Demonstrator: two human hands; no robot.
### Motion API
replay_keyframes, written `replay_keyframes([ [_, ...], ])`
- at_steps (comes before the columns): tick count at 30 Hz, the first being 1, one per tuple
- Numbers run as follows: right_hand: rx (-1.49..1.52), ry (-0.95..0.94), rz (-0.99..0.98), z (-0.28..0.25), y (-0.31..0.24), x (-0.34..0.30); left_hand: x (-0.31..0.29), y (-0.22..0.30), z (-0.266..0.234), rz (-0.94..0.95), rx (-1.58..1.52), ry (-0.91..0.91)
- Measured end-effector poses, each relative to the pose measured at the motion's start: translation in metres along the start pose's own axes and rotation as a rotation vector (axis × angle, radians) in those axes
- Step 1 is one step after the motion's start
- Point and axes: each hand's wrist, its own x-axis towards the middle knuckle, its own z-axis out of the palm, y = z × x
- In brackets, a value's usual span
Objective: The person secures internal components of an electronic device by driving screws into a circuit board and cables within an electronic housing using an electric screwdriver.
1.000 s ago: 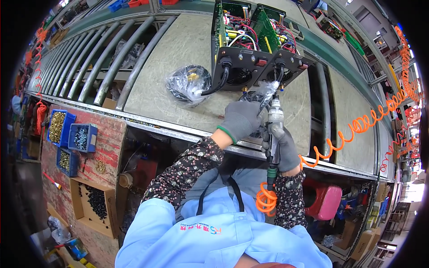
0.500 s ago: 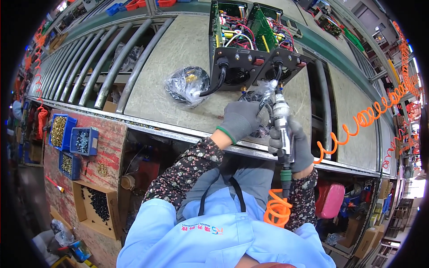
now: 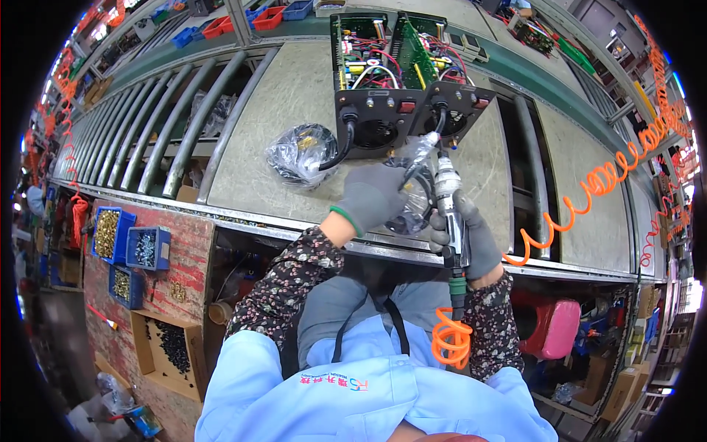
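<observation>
In a grey glove, my right hand [image 3: 475, 232] is wrapped around a silver air screwdriver [image 3: 451, 214]. It points away from me, its tip near the rear panel of the right-hand black metal unit [image 3: 460, 110]. My left hand [image 3: 370, 195], also gloved, has its fingers closed at a black cable in clear plastic [image 3: 414, 202] in front of the units; its fingertips are partly hidden. The left-hand unit [image 3: 378, 121] stands beside the other, both with open tops showing green circuit boards and wires. Its own bagged cable coil [image 3: 302, 155] lies to the left.
An orange coiled air hose [image 3: 451, 340] hangs from the driver. Metal rollers [image 3: 195, 125] flank the worktop [image 3: 247, 158]. On a worn red side table [image 3: 188, 250] are blue bins of screws [image 3: 147, 247] and a cardboard tray [image 3: 193, 361] with black parts. Another orange hose [image 3: 567, 210] stretches at right.
The whole view has shifted slightly, so the units appear lower and further left. My left hand has drawn a little left along the bagged cable. The driver stays at the right-hand unit.
</observation>
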Motion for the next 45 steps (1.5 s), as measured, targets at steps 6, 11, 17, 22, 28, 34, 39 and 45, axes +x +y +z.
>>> replay_keyframes([
  [6,-0.03,0.017,-0.043,-0.003,0.011,0.002,-0.003,-0.009,0.009,-0.06,-0.001,0.099],
  [11,-0.241,0.05,-0.065,-0.015,0.017,-0.005,-0.021,0.006,0.021,-0.173,-0.344,0.536],
  [17,-0.304,0.035,-0.042,-0.026,0.017,-0.041,-0.001,0.032,0.034,0.034,-0.838,0.409],
  [22,-0.316,-0.04,-0.011,-0.035,0.024,-0.068,0.026,0.047,0.023,-0.517,-1.243,0.105],
  [28,-0.385,-0.104,-0.001,-0.042,0.029,-0.068,0.028,0.02,0.021,-0.325,-1.179,0.342],
  [34,-0.403,0.107,0.0,-0.045,0.027,-0.008,0.015,0.018,0.011,-0.275,-1.371,0.3],
  [39,-0.418,0.121,0.03,-0.042,0.03,0.029,0.006,0.0,0.016,-0.309,-1.502,0.253],
  [45,-0.415,0.17,0.08,-0.041,0.028,0.036,0.001,-0.017,0.018,-0.349,-1.696,0.093],
])
